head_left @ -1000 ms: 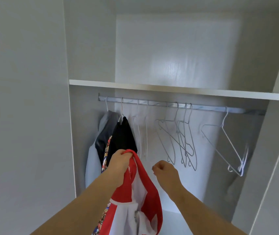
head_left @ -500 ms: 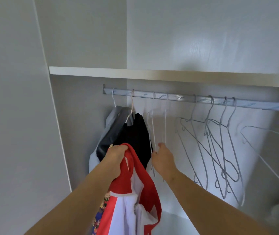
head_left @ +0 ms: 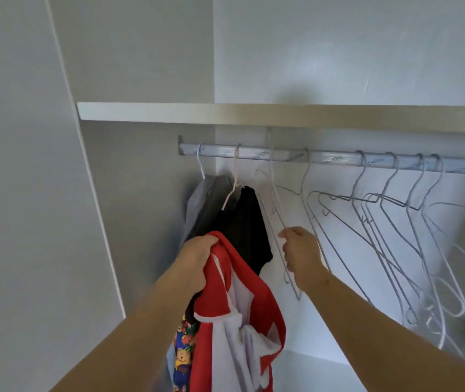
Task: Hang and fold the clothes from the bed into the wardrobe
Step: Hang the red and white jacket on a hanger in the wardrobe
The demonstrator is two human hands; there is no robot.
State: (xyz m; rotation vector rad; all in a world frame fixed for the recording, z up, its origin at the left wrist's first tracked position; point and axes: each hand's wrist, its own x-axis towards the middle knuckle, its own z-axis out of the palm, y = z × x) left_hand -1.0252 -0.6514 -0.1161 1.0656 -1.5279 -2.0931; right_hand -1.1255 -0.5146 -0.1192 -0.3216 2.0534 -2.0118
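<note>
Our left hand (head_left: 197, 258) clenches the bunched red-and-white shirt (head_left: 256, 315), which hangs lengthwise from the fist toward 6 o'clock, in front of the rail (head_left: 254, 155). At its 12 o'clock a black top (head_left: 242, 222) and a grey top (head_left: 205, 199) crowd the rail's left end. Our right hand (head_left: 302, 256) curls round a wire hanger (head_left: 280, 215), its hook seemingly above the rail. Empty hangers (head_left: 395, 222) fill 3 o'clock. The rail's print is too blurred to read.

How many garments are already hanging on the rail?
2: a grey garment at the far left of the rail, and a black garment next to it. The cartoon-print fabric below the left hand may be a third; its top is hidden.
</note>
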